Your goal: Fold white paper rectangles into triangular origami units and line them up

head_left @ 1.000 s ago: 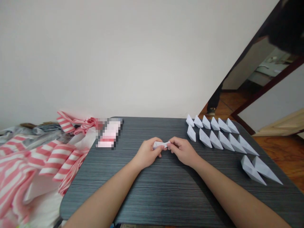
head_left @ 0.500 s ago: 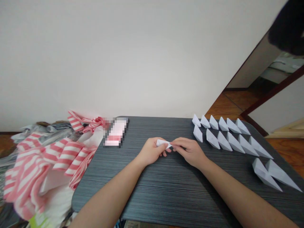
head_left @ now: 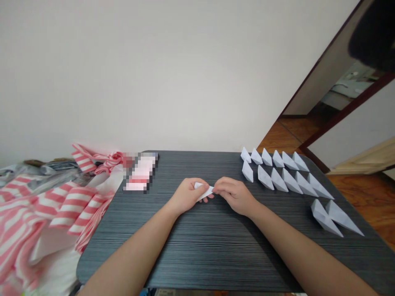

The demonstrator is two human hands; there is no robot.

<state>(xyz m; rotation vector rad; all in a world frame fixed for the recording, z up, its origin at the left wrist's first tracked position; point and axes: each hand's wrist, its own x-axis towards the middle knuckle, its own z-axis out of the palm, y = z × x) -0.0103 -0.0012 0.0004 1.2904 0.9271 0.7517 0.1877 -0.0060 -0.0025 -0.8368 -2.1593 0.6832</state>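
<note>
Paper piece, white and folded (head_left: 203, 191), was held steady in closed left hand (head_left: 187, 196), its tip pinched by closed right hand (head_left: 234, 196), with white paper boats (head_left: 279, 181) right of it.

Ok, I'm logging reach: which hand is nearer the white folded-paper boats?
The right hand, left of the white folded-paper boats; the left hand lies farther left, past it.

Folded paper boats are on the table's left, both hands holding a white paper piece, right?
No, the head view shows the folded paper boats on the table's right; the left hand and right hand do hold the white paper piece.
</note>
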